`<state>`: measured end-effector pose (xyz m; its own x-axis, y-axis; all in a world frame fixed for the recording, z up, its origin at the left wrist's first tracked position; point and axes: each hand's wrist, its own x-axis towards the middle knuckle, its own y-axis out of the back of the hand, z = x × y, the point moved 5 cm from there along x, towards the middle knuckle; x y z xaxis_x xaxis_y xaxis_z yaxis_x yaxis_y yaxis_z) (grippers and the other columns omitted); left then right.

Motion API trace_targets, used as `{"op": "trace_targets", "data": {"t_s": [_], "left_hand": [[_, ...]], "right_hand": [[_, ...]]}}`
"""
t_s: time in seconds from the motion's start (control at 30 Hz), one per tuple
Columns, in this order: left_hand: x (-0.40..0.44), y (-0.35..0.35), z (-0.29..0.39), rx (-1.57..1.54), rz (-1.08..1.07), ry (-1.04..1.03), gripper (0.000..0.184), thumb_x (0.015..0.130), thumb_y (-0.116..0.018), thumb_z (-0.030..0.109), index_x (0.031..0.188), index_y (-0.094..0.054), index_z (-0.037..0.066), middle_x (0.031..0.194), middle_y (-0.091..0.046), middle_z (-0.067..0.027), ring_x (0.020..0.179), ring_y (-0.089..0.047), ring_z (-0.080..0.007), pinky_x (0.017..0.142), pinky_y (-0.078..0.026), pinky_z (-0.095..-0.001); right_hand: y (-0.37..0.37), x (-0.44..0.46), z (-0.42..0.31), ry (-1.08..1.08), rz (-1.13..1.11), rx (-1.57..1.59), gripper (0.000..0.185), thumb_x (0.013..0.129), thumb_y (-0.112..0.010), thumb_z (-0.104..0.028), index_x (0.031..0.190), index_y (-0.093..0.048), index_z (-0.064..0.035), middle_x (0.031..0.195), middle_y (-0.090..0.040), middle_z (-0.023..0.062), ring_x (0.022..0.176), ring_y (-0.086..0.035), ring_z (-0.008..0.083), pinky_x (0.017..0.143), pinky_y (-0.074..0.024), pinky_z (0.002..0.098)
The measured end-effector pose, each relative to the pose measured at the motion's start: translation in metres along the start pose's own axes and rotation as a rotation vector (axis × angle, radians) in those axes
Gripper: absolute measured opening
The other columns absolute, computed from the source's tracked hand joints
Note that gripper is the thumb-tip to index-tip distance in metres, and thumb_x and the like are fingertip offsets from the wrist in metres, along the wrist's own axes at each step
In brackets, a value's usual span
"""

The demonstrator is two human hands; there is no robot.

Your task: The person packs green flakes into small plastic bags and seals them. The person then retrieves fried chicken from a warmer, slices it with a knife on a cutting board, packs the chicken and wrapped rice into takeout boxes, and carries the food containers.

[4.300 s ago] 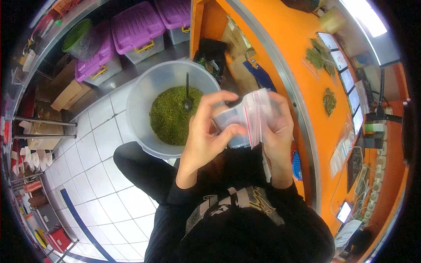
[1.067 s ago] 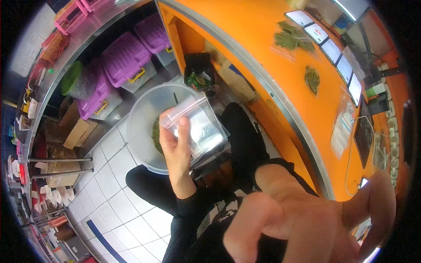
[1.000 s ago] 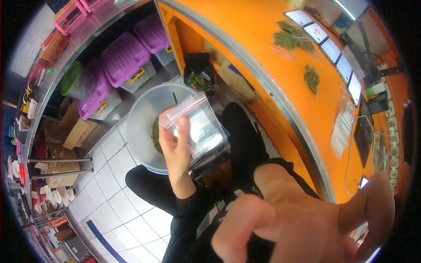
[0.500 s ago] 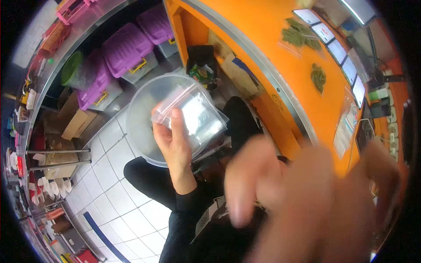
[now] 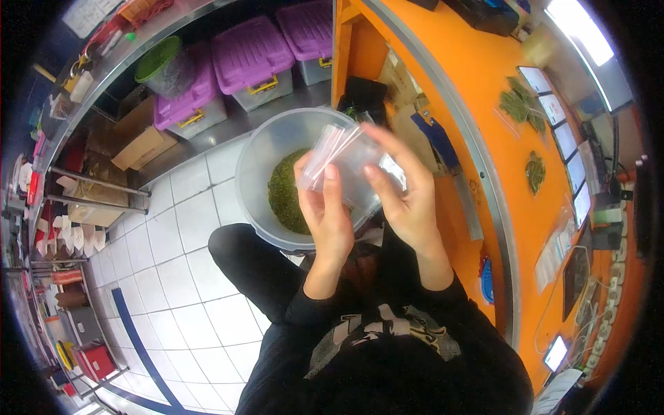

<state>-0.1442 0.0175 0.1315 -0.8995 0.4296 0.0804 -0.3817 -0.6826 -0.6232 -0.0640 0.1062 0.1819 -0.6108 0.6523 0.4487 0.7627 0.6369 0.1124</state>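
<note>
A stack of clear zip bags (image 5: 356,153) with pinkish seal strips is held up over a round translucent tub. My left hand (image 5: 326,225) grips the stack from the left, thumb laid across the bags. From the other side, my right hand (image 5: 415,204) has its index finger at the bags' top edge and its thumb against their face. Below them, the tub (image 5: 254,162) sits between my knees. Dried, crumbled green leaf material (image 5: 282,197) lies in the bottom of it, partly hidden by my hands.
An orange desk (image 5: 484,104) curves along the right, bearing a row of phones (image 5: 566,142), a bag of green leaf (image 5: 535,173) and a tablet-like dark slab (image 5: 575,280). Purple-lidded boxes (image 5: 252,52) and a green bin (image 5: 162,69) stand on the left-hand shelf.
My right hand, blurred close to the camera before, is now at the zip bags with my left hand. The view has shifted, and the leaf material in the tub shows.
</note>
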Motion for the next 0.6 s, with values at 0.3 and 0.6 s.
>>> {"op": "trace_targets", "data": {"t_s": [0.3, 0.6], "left_hand": [[0.014, 0.006, 0.015, 0.444, -0.374, 0.054, 0.022, 0.091, -0.063, 0.012, 0.108, -0.056, 0.001, 0.092, -0.059, 0.0004, 0.084, -0.052, -0.0066, 0.074, -0.043, -0.0207], [0.009, 0.01, 0.016, 0.416, -0.579, 0.164, 0.026, 0.089, -0.065, 0.011, 0.111, -0.058, -0.001, 0.093, -0.061, -0.0021, 0.081, -0.054, -0.0069, 0.072, -0.045, -0.0225]], "right_hand": [[0.016, 0.009, -0.009, 0.05, -0.232, -0.223, 0.046, 0.08, -0.063, 0.005, 0.125, -0.059, -0.0035, 0.086, -0.061, 0.0088, 0.078, -0.058, 0.0151, 0.074, -0.0468, 0.0268], [0.03, 0.0, 0.035, -0.389, -0.205, 0.324, 0.045, 0.072, -0.076, -0.001, 0.111, -0.054, -0.0027, 0.091, -0.063, 0.0055, 0.085, -0.06, 0.0081, 0.076, -0.0454, 0.0209]]}}
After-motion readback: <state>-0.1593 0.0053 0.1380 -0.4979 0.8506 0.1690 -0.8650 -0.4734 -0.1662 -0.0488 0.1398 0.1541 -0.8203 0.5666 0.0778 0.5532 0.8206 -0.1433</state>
